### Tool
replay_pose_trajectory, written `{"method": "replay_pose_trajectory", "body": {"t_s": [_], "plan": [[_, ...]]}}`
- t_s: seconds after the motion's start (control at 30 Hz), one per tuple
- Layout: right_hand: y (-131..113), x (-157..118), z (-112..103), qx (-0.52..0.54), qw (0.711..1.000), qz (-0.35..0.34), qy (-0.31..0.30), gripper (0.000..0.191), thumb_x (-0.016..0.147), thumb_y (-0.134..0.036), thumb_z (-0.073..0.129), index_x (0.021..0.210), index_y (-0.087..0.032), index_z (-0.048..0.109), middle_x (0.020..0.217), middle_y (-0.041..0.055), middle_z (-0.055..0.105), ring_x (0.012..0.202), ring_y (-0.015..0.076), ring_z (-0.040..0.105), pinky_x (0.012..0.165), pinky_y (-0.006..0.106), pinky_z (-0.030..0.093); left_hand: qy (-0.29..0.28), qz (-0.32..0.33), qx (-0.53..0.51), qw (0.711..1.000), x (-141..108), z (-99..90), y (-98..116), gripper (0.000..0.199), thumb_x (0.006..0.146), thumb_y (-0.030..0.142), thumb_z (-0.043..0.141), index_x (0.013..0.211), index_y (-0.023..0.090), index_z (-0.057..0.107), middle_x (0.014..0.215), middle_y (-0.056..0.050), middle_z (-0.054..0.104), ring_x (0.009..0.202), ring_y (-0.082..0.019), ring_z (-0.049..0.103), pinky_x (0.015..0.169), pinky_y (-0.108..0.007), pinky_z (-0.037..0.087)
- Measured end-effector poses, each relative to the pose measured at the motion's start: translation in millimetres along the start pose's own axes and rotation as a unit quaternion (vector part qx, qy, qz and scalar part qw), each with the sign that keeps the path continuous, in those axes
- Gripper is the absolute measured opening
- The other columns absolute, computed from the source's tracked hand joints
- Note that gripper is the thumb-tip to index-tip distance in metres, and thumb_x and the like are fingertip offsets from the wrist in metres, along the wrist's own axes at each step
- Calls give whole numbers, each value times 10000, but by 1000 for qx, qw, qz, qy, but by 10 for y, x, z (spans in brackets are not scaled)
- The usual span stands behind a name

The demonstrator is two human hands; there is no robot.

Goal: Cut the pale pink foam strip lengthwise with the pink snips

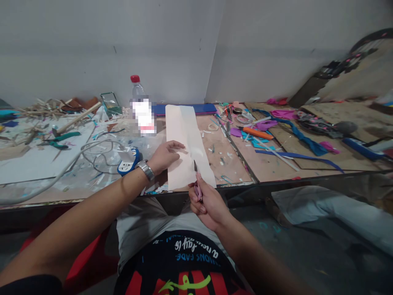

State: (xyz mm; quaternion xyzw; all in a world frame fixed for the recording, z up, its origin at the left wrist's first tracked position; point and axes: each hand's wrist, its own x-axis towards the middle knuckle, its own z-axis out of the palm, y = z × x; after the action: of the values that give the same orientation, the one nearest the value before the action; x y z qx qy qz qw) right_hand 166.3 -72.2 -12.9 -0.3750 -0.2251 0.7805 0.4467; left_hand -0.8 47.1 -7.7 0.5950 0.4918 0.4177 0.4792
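The white paper sheet [187, 143] is a long strip lying flat on the workbench [270, 164], running from the near edge, right in front of me, back toward the wall.

Far left I see a heap of wood sticks [46, 107] and green-handled pliers [59, 139] on a pale board. A grey cable [46, 178] curls across the bench to a blue and white power strip [127, 161], which sits just beside my left wrist. Behind it stands a plastic bottle with a red cap [139, 104], its label blurred out.

My left hand [167, 155], a metal watch [145, 169] on the wrist, lies palm down on the left half of the sheet with the fingers spread flat, pressing it to the bench and gripping nothing.

My right hand [208, 203] is clenched around a pink-handled craft knife [197, 182]. The blade points up and away from me, and its tip lies over the near right part of the sheet; I think it touches the paper, but the view is too soft to be sure.

Right of the sheet the bench is strewn with scraps, an orange tool [257, 133], a blue fabric strip [302, 139] and bits of pink material [282, 113].
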Motion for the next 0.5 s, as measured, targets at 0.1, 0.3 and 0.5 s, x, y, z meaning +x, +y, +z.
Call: {"method": "replay_pose_trajectory", "body": {"t_s": [0.1, 0.3, 0.5], "plan": [[-21, -4, 3, 6, 1000, -8, -8, 450, 851, -601, 679, 824, -163, 580, 506, -80, 497, 304, 15, 225, 338, 178, 188, -1, 3, 5, 1000, -11, -1, 24, 462, 607, 63, 559, 1033, 166, 703, 1054, -56, 728, 688, -110, 596, 573, -201, 440], [-50, -53, 19, 17, 1000, 7, -13, 425, 858, -574, 686, 836, -164, 575, 510, -80, 488, 314, 17, 223, 341, 172, 177, -8, -1, -6, 1000, -12, 19, 13, 509, 598, 77, 576, 1081, 175, 700, 1036, -53, 726, 677, -114, 595, 560, -197, 440], [-10, -159, 26, 17, 1000, 21, -14, 450, 851, -584, 686, 937, -147, 619, 496, -77, 480, 314, 24, 220, 342, 177, 173, 9, -26, -53, 998, 36, 8, -50, 443, 613, 114, 660, 1052, 158, 691, 1044, -70, 723, 740, -131, 623, 630, -219, 480]]}}
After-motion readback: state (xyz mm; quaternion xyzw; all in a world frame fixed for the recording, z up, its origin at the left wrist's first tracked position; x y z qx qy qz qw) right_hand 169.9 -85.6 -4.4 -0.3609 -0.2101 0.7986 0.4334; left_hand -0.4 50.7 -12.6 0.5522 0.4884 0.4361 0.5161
